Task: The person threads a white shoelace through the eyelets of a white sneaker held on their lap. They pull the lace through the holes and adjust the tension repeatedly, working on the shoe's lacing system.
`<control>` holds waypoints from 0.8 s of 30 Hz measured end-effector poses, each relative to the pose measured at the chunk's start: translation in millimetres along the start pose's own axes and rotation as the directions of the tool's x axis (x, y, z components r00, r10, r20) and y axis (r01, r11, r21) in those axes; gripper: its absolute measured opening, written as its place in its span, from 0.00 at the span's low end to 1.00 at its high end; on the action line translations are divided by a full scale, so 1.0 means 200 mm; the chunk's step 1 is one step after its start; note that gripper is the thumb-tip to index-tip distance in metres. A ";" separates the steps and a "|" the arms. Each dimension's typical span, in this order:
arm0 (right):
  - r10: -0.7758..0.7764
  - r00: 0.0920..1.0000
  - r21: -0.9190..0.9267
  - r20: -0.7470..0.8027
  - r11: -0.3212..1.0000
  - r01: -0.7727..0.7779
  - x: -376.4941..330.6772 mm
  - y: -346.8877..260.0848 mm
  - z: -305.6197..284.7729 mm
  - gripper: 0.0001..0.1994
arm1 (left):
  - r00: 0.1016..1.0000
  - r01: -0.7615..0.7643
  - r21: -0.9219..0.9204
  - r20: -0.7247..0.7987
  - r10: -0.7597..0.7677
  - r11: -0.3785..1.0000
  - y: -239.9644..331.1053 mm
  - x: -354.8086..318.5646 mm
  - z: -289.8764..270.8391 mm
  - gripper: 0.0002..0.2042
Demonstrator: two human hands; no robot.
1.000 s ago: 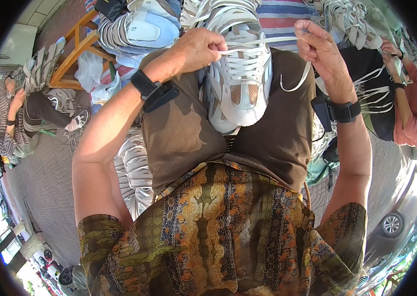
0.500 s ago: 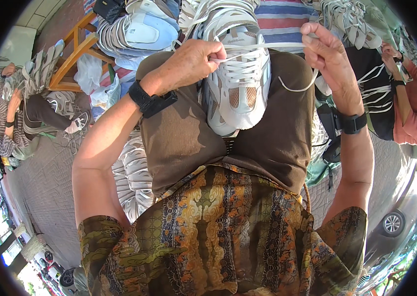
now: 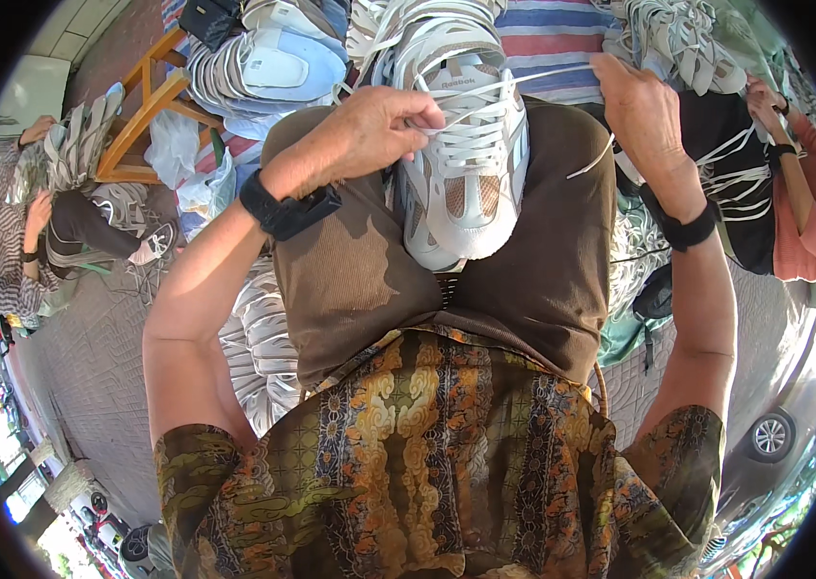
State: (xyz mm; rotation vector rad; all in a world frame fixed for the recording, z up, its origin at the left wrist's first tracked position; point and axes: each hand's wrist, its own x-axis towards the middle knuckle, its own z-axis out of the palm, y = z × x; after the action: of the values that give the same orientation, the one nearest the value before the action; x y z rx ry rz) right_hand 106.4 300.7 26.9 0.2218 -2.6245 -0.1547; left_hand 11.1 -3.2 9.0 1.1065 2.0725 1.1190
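A white sneaker [image 3: 471, 207] with tan mesh at the toe rests between my thighs, its toe toward me. Under it shows part of another similar shoe [image 3: 427, 253]. White lace crosses its tongue in several rows. My left hand [image 3: 379, 130] is closed at the shoe's left eyelet edge, thumb and finger pinching the shoelace there; the fingertips partly hide the spot. Off to the right, my right hand [image 3: 641, 106] grips the shoelace [image 3: 555, 72], which runs taut from the upper eyelets. A loose lace end [image 3: 593, 159] hangs below that hand.
Beyond the sneaker extends a row of nested shoe uppers [image 3: 442, 34]. Pale blue-lined uppers [image 3: 283, 63] are piled at the far left, near a wooden frame [image 3: 143, 96]. More laced uppers [image 3: 683, 43] lie far right. People work at both sides; a striped sheet [image 3: 553, 39] lies ahead.
My right hand has turned over, back up, and shifted slightly; the lace now slants upward to it. The left hand has moved slightly down and left, staying by the eyelets.
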 end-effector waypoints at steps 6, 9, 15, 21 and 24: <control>0.018 0.984 -0.005 -0.175 1.000 -0.019 0.06 0.00 0.04 0.11 | 0.996 0.067 -0.027 0.059 -0.066 0.997 0.02 -0.08 -0.03 0.08; 0.020 0.973 0.010 -0.231 1.000 -0.018 0.06 0.00 0.05 0.12 | 0.998 0.027 -0.143 0.058 -0.019 0.989 -0.02 -0.09 -0.04 0.07; 0.053 0.929 0.115 -0.365 0.993 -0.011 0.03 0.00 0.07 0.15 | 0.993 0.063 -0.219 0.113 -0.039 0.974 -0.04 -0.07 -0.04 0.06; 0.335 0.902 0.348 -0.274 0.908 -0.232 0.02 -0.04 0.08 0.12 | 0.987 0.145 -0.322 0.112 -0.115 0.935 -0.02 -0.06 -0.07 0.06; 0.352 0.884 0.391 -0.308 0.894 -0.220 0.00 -0.06 0.06 0.10 | 0.990 0.121 -0.323 0.106 -0.091 0.939 -0.04 -0.04 -0.07 0.07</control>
State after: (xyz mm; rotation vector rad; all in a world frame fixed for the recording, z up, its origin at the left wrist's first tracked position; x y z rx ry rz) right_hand 101.6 290.1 14.0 -0.0314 -2.2493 0.4199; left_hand 1.6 -19.5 10.1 0.8549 1.7718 1.2803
